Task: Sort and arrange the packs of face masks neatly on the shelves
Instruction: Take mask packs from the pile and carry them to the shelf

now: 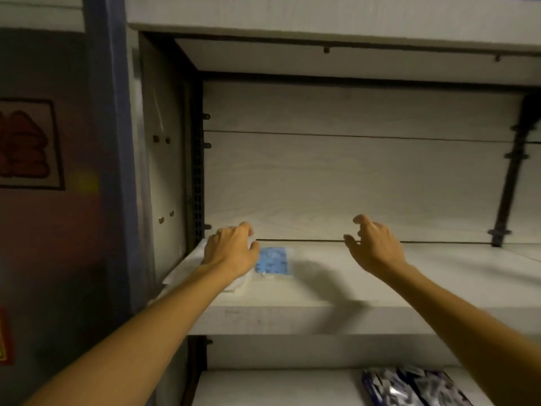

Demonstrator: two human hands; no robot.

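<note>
A clear pack of face masks with a blue panel (272, 260) lies flat at the left end of the white shelf (380, 276). My left hand (229, 247) rests on the pack's left part, fingers curled over its far edge, and hides that part. My right hand (373, 244) hovers above the shelf to the right of the pack, fingers apart and holding nothing. On the lower shelf, dark blue and silver mask packs (409, 386) lie at the bottom right, partly hidden by my right forearm.
The shelf above (322, 33) overhangs the bay. A white side panel (164, 171) closes the left, with a blue post (111, 142) and a wall poster (26, 145) beyond. A black upright bracket (509, 177) stands at the back right.
</note>
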